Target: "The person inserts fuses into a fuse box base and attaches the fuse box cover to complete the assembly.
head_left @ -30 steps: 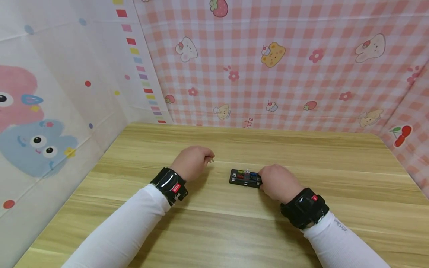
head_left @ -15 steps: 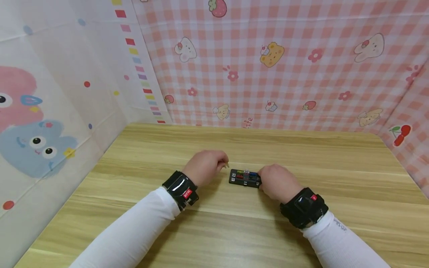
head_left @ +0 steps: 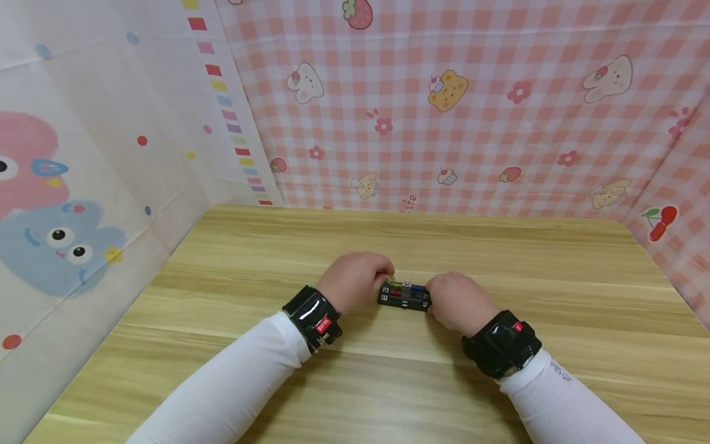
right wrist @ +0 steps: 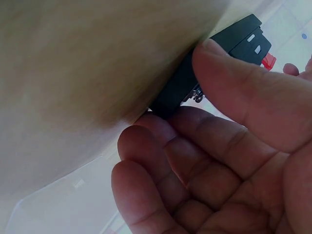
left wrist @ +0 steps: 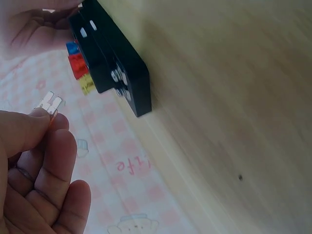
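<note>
A black fuse block lies on the wooden table, with red, yellow and blue fuses seated in it. Metal screws show at its near end in the left wrist view. My right hand grips the block's right end, thumb along its side. Between thumb and forefinger, my left hand pinches a small blade fuse, its two metal prongs pointing outward. That fuse is just off the block's left end; its body is mostly hidden by the fingertips.
The wooden table runs back to a pink checked cloth wall. A white patterned cloth hangs along the left side. Both wrists wear black camera straps.
My left hand has moved right and slightly toward me, bringing the pinched fuse up to the block's left end. The right hand and the block have stayed in place.
</note>
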`<act>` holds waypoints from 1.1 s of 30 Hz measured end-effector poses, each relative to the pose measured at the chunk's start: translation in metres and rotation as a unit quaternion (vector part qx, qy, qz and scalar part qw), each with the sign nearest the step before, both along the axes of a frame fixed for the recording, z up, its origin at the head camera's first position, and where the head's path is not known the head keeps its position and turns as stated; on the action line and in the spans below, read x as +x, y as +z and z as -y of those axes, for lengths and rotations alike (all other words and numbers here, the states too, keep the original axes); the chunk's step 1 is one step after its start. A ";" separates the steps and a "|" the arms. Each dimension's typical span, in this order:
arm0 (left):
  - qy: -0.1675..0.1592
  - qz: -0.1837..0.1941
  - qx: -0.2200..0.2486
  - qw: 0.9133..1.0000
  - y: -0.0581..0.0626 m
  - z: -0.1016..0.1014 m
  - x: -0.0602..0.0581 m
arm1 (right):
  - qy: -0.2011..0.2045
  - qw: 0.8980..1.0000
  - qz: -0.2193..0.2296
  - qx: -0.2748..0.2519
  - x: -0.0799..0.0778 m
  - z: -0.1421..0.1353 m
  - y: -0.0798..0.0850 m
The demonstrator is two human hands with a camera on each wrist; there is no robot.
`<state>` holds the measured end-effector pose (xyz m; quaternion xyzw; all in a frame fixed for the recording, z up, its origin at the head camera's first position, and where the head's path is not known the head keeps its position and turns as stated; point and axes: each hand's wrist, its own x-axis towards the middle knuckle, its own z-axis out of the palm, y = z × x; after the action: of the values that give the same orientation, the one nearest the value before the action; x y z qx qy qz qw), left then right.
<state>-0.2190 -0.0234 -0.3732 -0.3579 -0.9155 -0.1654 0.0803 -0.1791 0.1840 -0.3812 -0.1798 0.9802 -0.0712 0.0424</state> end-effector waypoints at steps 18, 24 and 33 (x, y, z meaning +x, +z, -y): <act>-0.012 -0.012 -0.028 0.999 -0.004 -0.022 0.008 | 0.018 0.999 -0.034 -0.004 0.002 -0.001 0.001; -0.016 -0.009 -0.033 0.999 -0.005 -0.028 0.011 | 0.013 0.999 -0.028 -0.011 0.002 -0.001 0.001; -0.025 -0.016 -0.041 0.999 -0.009 -0.034 0.010 | 0.012 0.999 -0.030 -0.015 0.003 -0.001 0.002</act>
<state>-0.2086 0.0106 -0.3823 -0.3866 -0.9107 -0.1237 0.0763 -0.1764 0.1847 -0.3796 -0.1944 0.9776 -0.0799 0.0112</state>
